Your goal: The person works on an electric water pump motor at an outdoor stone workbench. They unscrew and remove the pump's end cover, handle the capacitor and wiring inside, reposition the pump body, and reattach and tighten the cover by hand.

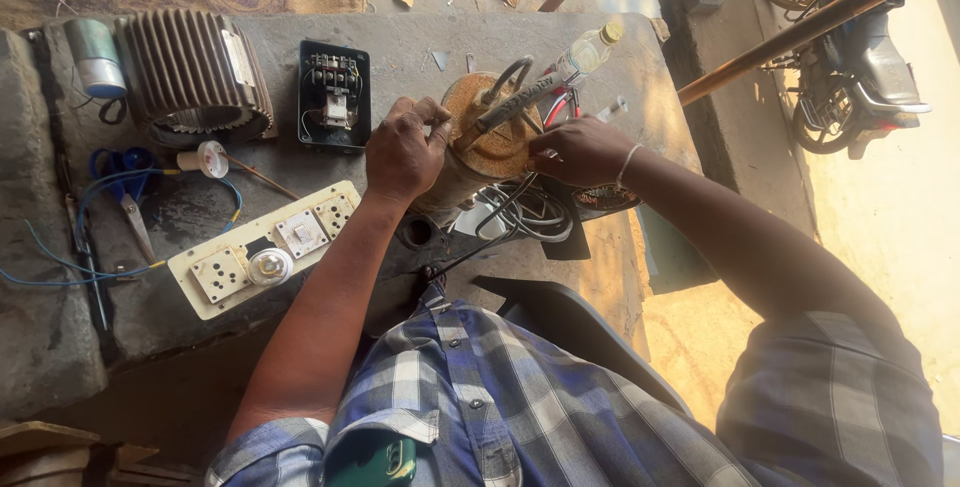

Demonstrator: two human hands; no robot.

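On bench, left hand (402, 152) steadies rusty motor (487, 137); right hand (580, 150) alongside.

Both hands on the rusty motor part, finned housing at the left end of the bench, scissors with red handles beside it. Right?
Not quite: the head view shows the scissors with blue handles, not red. The rest holds: left hand and right hand on the rusty motor part, finned housing at the left end.

A grey stone bench (400, 32) carries a finned motor housing (193, 72), a capacitor (95, 57), a black switch box (334, 95), a cream socket board (265, 249), blue scissors (125, 182), loose blue wires (60, 267) and a rusty motor part (490, 142).
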